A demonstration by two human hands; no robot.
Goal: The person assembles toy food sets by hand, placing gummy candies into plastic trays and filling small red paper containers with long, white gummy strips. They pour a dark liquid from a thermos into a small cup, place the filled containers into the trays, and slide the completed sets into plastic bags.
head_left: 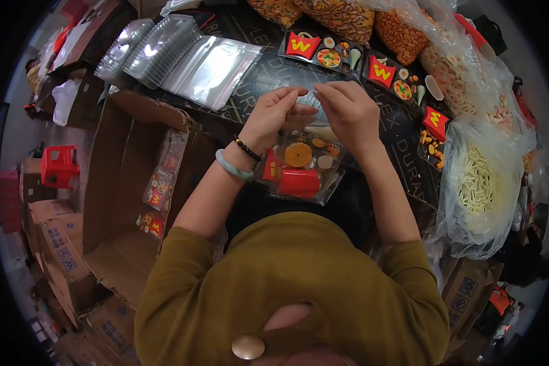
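Note:
A clear plastic bag (323, 194) with toy food in it, including a red fry box (299, 182) and an orange round piece (298, 155), hangs between my forearms in front of my body. Its top edge is at my fingertips. My left hand (276, 114), wearing a beaded bracelet and a pale bangle, pinches the bag's upper left side. Opposite it, my right hand (351, 113) is closed with thumb and fingers together at the upper right. The thin film between the fingers is hard to make out.
Flat clear bags (210, 70) and stacked clear trays (161, 52) lie at the back left. Filled trays (323, 52) line the table's far side. Bags of small pieces (479, 183) crowd the right. An open cardboard box (119, 183) with packed sets stands left.

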